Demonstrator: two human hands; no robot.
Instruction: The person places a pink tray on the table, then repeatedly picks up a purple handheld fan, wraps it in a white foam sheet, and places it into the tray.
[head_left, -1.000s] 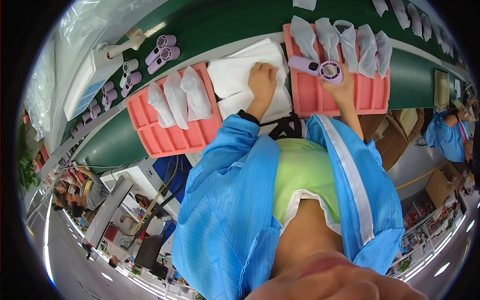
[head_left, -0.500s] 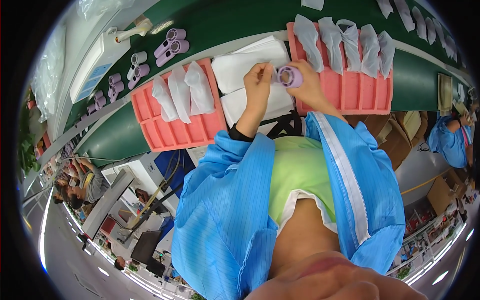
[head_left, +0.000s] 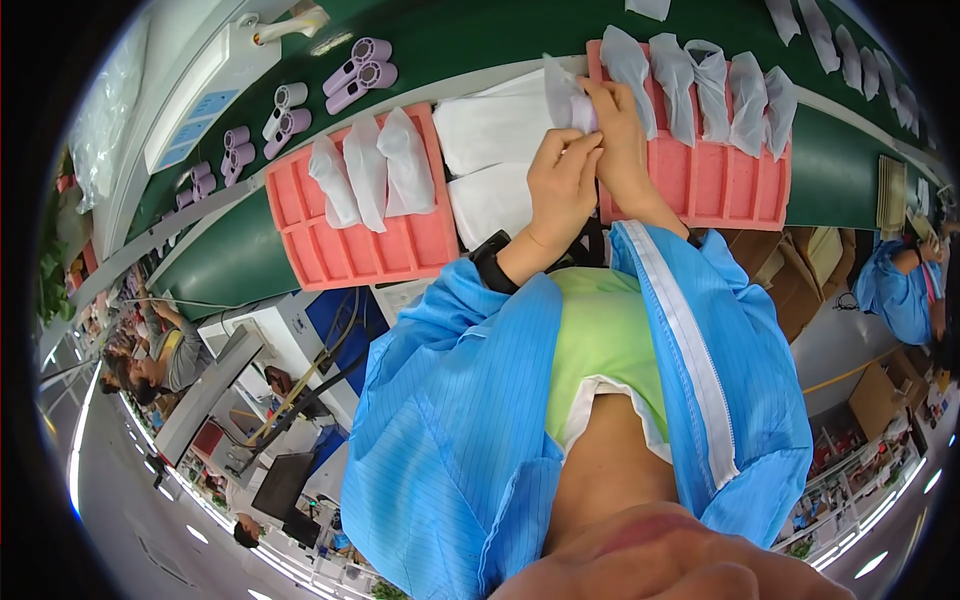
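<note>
In front of me my right hand is wrapped round a lilac device, shaped like a small hair dryer with a round head. A whitish translucent bag covers part of it, its loose end standing up on the far side. My left hand, wearing a dark wristband, is closed in a pinch at the bag's near edge, fingertips close to my right hand. What lies exactly between those fingertips is partly hidden. Below the hands lie stacked white bags or sheets.
A pink compartment tray at left carries three bagged items; another pink tray at right carries several. Unbagged lilac devices stand on the green bench at far left. More wrapped pieces lie far right. A co-worker in blue is at right.
My left hand has moved right and nearer, up against the device. The device has turned, so its round open end no longer faces me, and the bag now covers part of it.
</note>
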